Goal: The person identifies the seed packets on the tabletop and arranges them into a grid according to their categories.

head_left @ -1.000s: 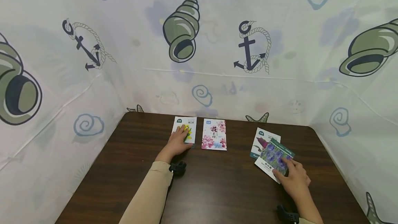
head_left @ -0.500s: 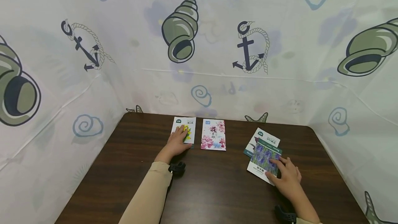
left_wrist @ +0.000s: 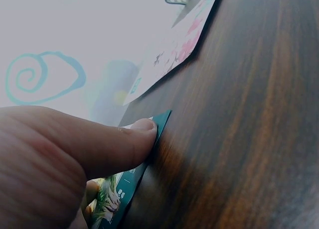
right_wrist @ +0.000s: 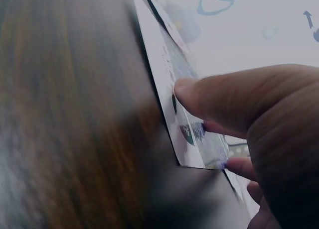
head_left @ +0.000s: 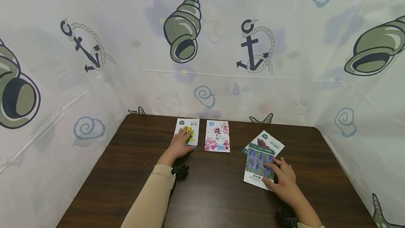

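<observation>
My left hand point(head_left: 180, 145) lies on a white seed packet point(head_left: 195, 124) with yellow flowers, partly covering it; in the left wrist view its thumb point(left_wrist: 114, 147) rests by the packet's green edge. Beside it lies a packet with pink blossoms point(head_left: 217, 136), apart from both hands. On the right, the thumb and fingertips of my right hand point(head_left: 281, 178) press on the face and right side of a purple-flowered seed packet point(head_left: 257, 163), which appears slightly tilted. That one overlaps a white packet with a dark pink flower point(head_left: 274, 145), whose lower part is hidden.
All the packets are on a dark brown wooden table point(head_left: 202, 185). White cloth point(head_left: 221, 90) printed with shells and anchors encloses its back and sides. A black strap device point(head_left: 181, 171) sits on the left wrist, another point(head_left: 286, 219) on the right.
My right hand has slid the purple-flowered packet leftward and turned it more upright over the dark pink one, which has also turned and shifted slightly left. The left hand has stayed in place.
</observation>
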The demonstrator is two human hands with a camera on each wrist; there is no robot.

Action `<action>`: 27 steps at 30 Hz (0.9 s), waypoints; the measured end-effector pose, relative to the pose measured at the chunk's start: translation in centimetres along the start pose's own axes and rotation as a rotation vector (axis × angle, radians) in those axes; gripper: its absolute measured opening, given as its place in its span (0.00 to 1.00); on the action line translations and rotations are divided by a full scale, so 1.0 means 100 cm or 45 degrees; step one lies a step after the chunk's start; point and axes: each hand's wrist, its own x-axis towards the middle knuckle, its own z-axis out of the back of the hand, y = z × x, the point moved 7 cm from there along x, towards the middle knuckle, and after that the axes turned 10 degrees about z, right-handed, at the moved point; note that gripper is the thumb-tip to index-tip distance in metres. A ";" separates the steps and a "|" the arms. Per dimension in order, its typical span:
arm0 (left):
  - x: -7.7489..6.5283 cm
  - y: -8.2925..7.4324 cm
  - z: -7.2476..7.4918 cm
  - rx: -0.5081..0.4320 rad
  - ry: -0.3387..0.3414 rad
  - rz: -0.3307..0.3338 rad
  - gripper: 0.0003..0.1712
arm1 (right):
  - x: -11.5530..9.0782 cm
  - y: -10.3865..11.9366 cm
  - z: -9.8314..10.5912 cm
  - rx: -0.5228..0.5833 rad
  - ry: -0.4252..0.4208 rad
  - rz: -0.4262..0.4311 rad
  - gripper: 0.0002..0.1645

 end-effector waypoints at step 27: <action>-0.006 -0.005 0.004 -0.017 -0.033 -0.036 0.51 | 0.005 0.044 -0.034 0.091 0.156 0.230 0.29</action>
